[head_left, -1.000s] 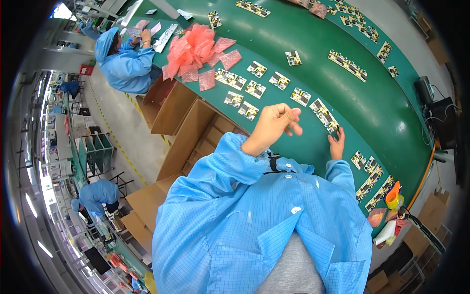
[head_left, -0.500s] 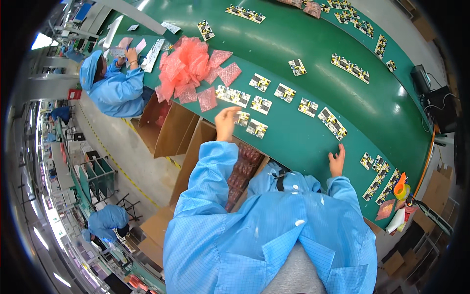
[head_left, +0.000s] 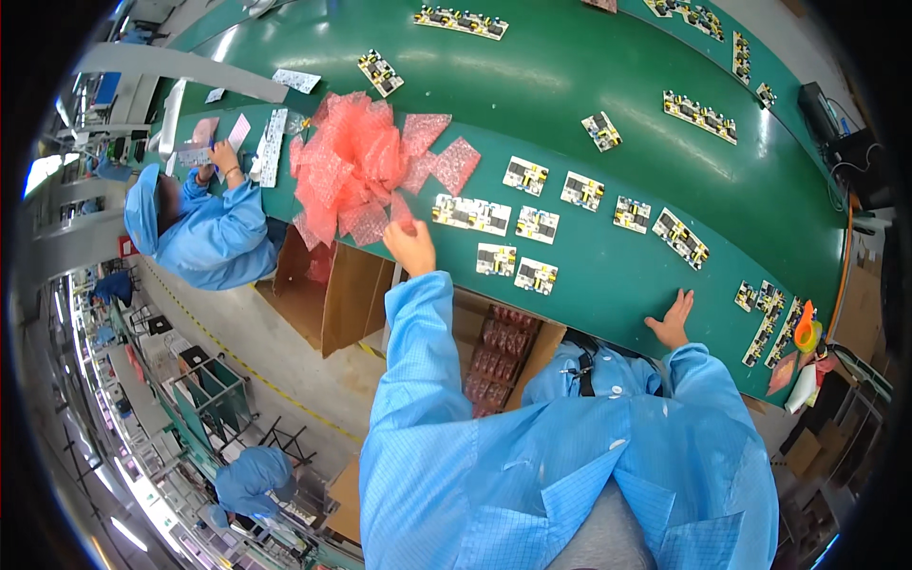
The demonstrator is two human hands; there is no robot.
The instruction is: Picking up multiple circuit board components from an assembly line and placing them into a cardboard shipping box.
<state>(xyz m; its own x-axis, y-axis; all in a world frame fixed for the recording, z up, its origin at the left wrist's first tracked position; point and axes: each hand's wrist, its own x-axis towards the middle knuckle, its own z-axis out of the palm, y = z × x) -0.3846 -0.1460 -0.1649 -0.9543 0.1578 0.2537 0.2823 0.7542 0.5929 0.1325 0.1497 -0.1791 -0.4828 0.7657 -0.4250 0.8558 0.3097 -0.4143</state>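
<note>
My left hand (head_left: 411, 249) is at the front edge of the green bench, its fingers closed on the near end of a small pink bubble-wrap bag (head_left: 402, 211). Beside that bag spreads a loose heap of pink bubble-wrap bags (head_left: 347, 157). Just right of my left hand lies a white strip of circuit boards (head_left: 472, 215), with single circuit boards (head_left: 538, 225) around it. My right hand (head_left: 672, 321) rests near the bench edge, thumb apart from the fingers and holding nothing. Farther in from it lies another strip of circuit boards (head_left: 680, 238).
Orange tape (head_left: 807, 332) stands at the bench's right end near more board strips (head_left: 763, 328). Below the bench are an open cardboard box (head_left: 356, 299) and a box of packed pink bags (head_left: 498, 356). A co-worker in blue (head_left: 211, 233) sits at the left.
My left hand has moved left from the circuit boards to a bubble-wrap bag. My right hand stays by the bench edge with its fingers drawn closer together. The whole view has shifted.
</note>
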